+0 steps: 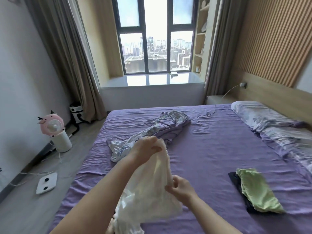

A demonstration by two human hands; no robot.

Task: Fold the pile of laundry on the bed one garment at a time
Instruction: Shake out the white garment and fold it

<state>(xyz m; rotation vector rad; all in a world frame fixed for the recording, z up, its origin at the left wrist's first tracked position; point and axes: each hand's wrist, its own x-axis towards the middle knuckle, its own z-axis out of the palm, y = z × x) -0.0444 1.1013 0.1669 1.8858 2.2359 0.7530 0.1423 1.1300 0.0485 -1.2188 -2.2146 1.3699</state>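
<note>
The person held a white garment (152, 179) up over the purple bed (211, 149). The left hand (145, 149) pinched its top edge and the right hand (180, 187) pinched its side, fingers curled on the cloth. This looked like the start of a fold. Next, it likely needed spreading flat. A green folded piece (256, 191) lay near.

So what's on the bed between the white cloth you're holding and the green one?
Only bare purple sheet lies between the white garment and the green garment, seen from the head camera.
</note>
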